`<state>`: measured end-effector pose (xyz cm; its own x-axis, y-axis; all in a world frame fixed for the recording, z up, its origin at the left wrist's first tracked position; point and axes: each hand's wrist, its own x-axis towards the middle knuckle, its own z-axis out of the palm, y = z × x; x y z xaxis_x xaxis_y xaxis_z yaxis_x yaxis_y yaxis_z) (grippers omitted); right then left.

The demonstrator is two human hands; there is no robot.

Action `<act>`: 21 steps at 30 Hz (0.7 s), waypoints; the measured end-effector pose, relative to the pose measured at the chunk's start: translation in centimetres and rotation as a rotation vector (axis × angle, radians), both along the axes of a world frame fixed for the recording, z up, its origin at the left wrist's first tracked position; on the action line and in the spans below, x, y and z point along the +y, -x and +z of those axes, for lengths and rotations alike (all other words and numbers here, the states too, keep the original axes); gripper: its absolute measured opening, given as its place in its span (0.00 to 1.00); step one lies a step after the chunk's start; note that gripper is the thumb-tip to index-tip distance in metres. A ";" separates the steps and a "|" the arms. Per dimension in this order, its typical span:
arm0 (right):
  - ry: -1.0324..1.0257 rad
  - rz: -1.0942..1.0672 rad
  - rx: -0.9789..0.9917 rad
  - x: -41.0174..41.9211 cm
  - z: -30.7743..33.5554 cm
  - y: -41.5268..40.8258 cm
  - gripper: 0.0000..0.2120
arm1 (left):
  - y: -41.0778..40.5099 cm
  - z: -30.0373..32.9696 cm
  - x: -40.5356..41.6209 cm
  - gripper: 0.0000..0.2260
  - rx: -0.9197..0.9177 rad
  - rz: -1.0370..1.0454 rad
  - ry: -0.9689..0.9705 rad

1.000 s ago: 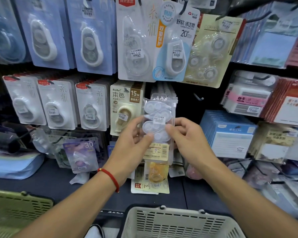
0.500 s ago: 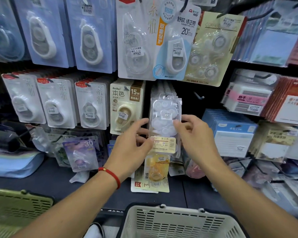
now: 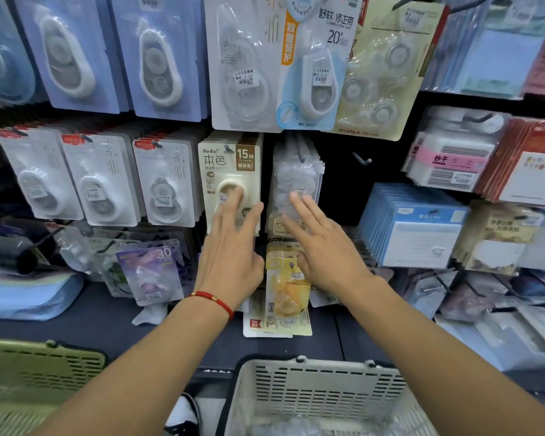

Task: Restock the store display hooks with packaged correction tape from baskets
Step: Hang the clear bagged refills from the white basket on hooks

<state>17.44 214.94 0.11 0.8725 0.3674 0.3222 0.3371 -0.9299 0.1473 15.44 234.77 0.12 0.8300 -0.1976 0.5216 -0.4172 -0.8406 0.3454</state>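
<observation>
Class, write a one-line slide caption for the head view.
Open left hand and right hand before clear plastic correction tape packs hanging on a hook, above a white slatted basket.

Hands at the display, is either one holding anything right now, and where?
Nothing is held. The left hand and right hand are open, fingers straight, by the clear pack hanging on its hook.

Both forearms are bare, with a thin red cord bracelet [image 3: 213,298] on the left wrist.

Single head-worn view, forward and slightly down, close to the display hooks [image 3: 361,159].
</observation>
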 end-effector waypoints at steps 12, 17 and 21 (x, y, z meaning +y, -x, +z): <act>-0.357 -0.227 0.756 -7.1 -12.9 10.4 0.12 | 7.5 -10.3 -1.8 0.23 0.419 -0.248 -0.485; -0.255 -0.343 1.140 -6.5 -24.9 16.9 0.35 | 11.4 -18.6 -1.1 0.23 0.756 -0.278 -0.874; -0.204 -0.430 1.191 -3.5 -30.3 21.0 0.58 | 13.4 -21.8 -1.5 0.24 0.770 -0.273 -0.949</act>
